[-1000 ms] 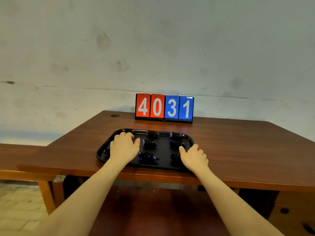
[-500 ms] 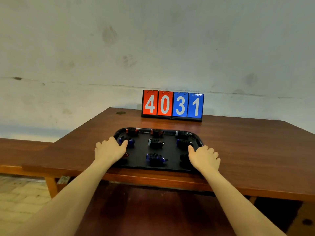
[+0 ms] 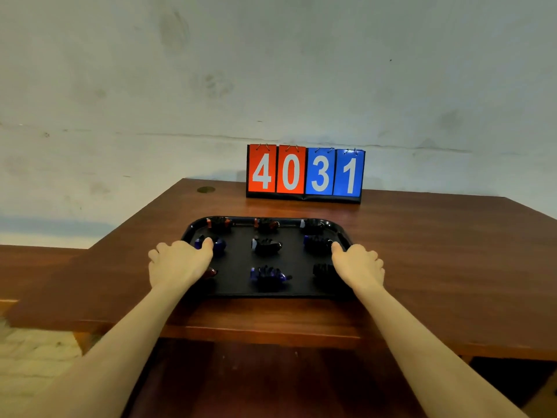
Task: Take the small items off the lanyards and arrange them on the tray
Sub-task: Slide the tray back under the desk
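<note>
Items (image 3: 268, 274) already laid out in rows. Left hand (image 3: 177, 263) and right hand (image 3: 358, 265) each grasping tray (image 3: 271, 292) edge, grip curled over rim. Looks like wrap-up; next probably lift or slide tray level on desk (image 3: 437, 251).

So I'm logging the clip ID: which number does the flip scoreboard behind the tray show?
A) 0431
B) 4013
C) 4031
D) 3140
C: the scoreboard at the back of the table reads red 4, red 0, blue 3, blue 1, left to right.
</note>
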A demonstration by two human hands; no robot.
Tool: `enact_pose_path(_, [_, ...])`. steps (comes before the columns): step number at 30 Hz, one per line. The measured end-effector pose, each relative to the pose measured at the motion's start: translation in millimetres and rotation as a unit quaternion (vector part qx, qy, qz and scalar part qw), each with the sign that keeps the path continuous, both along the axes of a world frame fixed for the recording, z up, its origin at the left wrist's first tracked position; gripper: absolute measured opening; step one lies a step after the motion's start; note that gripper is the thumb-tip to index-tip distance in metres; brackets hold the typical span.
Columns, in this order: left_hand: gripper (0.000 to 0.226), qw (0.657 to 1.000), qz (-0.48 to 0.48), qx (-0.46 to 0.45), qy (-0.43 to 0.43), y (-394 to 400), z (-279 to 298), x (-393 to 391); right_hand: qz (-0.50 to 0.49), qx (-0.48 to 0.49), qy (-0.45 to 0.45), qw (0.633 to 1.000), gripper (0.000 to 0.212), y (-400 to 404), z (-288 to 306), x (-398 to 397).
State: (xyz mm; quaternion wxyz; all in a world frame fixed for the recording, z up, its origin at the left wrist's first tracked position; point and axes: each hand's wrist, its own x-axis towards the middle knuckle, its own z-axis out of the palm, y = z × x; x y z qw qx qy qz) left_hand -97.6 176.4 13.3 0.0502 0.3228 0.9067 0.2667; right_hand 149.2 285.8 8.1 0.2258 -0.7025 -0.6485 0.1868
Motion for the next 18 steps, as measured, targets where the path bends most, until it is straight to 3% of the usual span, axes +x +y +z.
enact_pose_path(8, [0.069,0.999,-0.002,0.033,0.018,3.5,33.8,-21.4,-0.019,0.023,0.009,1.000,0.056,-0.6,29.0,-24.7])
enact_pose_path(18, [0.072,0.999,-0.014,0.010,-0.043,-40.6,95.7,-19.8,-0.043,-0.003,0.007,0.999,0.058,-51.6,98.8,-25.5])
